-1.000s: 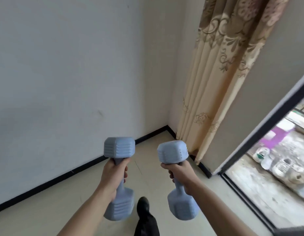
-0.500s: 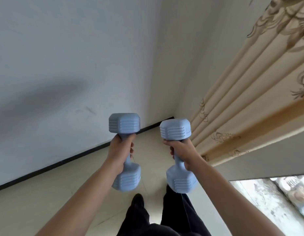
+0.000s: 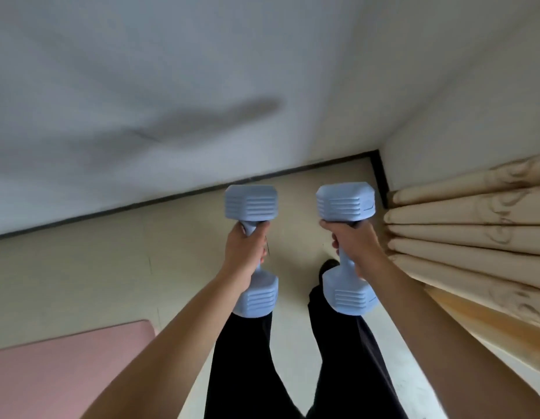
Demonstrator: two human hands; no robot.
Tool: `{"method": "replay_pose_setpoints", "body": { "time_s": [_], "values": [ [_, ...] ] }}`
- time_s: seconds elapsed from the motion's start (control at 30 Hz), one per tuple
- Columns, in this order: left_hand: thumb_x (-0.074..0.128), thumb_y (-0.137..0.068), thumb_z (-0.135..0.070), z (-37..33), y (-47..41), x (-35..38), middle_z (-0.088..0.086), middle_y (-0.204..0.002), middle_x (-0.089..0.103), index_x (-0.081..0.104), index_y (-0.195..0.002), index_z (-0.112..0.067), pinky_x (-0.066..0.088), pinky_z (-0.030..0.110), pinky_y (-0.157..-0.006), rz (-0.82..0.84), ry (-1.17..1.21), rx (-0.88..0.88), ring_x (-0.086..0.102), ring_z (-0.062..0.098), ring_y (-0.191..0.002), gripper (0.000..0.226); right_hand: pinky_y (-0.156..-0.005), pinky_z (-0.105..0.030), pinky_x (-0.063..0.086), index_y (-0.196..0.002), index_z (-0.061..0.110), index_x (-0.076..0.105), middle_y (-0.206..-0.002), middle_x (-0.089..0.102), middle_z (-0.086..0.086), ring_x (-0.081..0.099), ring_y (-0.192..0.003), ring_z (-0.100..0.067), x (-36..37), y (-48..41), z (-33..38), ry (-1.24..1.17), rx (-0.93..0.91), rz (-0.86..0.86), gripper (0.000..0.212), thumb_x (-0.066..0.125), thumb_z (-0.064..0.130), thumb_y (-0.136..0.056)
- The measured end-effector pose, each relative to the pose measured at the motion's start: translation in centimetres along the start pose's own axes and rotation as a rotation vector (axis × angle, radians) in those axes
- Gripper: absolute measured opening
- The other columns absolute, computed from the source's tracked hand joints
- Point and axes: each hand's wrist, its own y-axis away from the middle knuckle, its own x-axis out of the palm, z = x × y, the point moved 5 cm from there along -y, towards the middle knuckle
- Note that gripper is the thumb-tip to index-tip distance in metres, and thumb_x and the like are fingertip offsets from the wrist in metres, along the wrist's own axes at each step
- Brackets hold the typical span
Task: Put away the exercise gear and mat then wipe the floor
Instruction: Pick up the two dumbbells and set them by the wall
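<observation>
two pale blue dumbbells are held upright, one in each hand, above the cream floor (image 3: 111, 267) near a corner of the room. the left dumbbell (image 3: 252, 204) is gripped round its handle by the left hand (image 3: 246, 252), the fingers curled closed about the shaft. its upper head stands clear above the fist and its lower head is seen below the wrist, in front of the black trousers (image 3: 241, 358). the right dumbbell (image 3: 345, 202) is grasped the same way by the right hand (image 3: 353, 246), with the fingers wrapped round the handle. the two weights are kept side by side, near each other but apart, and neither is set on the floor.

the heads are faceted and ribbed with horizontal grooves. a small dark mark is seen on the upper head of the right dumbbell, near its right edge (too small to be read).

a pink mat (image 3: 66, 373) is laid flat on the floor at the lower left, one rounded corner showing, and is partly covered by the left forearm. a black baseboard (image 3: 141, 204) is run along the foot of the white wall (image 3: 172, 55), on which a blurred shadow (image 3: 202, 119) is cast. a beige curtain (image 3: 474, 237) with a faint brown pattern is gathered in folds just beside the right hand. a dark shoe (image 3: 327, 267) is seen beside the right dumbbell's lower head.
</observation>
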Motion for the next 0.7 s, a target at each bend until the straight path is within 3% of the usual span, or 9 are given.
{"method": "replay_pose_setpoints", "body": {
  "time_s": [0.2,0.4,0.53,0.63,0.7],
  "values": [
    [0.059,-0.092,-0.032,12.7,-19.9,5.1,0.004,-0.067,0.049,0.051,-0.092,-0.010,0.040,0.029,-0.050,-0.026,-0.093,-0.175,0.045,0.016,-0.050,0.024,-0.063,-0.035,0.046,-0.078,0.017,0.062,-0.069,0.061,-0.006,0.056,-0.059,-0.019,5.4,-19.9,-11.2,0.114,0.139,-0.105,0.015,0.076,0.022,-0.076],
    [0.055,-0.091,-0.018,23.8,-35.6,7.2,0.004,-0.063,0.050,0.050,-0.080,-0.014,0.038,0.031,-0.053,-0.033,-0.140,-0.204,0.045,0.019,-0.052,0.013,-0.063,-0.032,0.048,-0.079,0.017,0.062,-0.070,0.063,0.000,0.059,-0.063,-0.016,11.8,-35.4,-22.0,0.194,0.201,-0.042,0.003,0.063,0.015,-0.079],
    [0.053,-0.094,-0.018,27.9,-43.5,8.2,0.003,-0.066,0.048,0.047,-0.079,-0.015,0.037,0.030,-0.053,-0.048,-0.123,-0.184,0.043,0.018,-0.054,0.016,-0.074,-0.038,0.052,-0.086,0.017,0.066,-0.074,0.067,-0.001,0.063,-0.073,-0.018,15.2,-42.4,-26.0,0.232,0.167,-0.015,0.010,0.064,0.021,-0.077],
    [0.052,-0.094,-0.023,29.7,-48.2,8.8,0.006,-0.070,0.049,0.046,-0.080,-0.014,0.038,0.034,-0.057,-0.087,-0.124,-0.142,0.045,0.023,-0.060,0.017,-0.073,-0.036,0.049,-0.099,0.008,0.067,-0.078,0.065,-0.004,0.061,-0.075,-0.020,17.4,-46.7,-26.9,0.231,0.146,-0.031,0.022,0.065,0.019,-0.080],
    [0.052,-0.095,-0.024,30.2,-50.7,9.3,0.007,-0.069,0.048,0.044,-0.076,-0.015,0.037,0.033,-0.056,-0.084,-0.111,-0.103,0.045,0.023,-0.061,0.022,-0.071,-0.034,0.048,-0.098,0.009,0.067,-0.079,0.065,-0.004,0.061,-0.074,-0.020,18.7,-49.4,-26.5,0.227,0.114,-0.028,0.019,0.066,0.019,-0.082]
  ]
}}
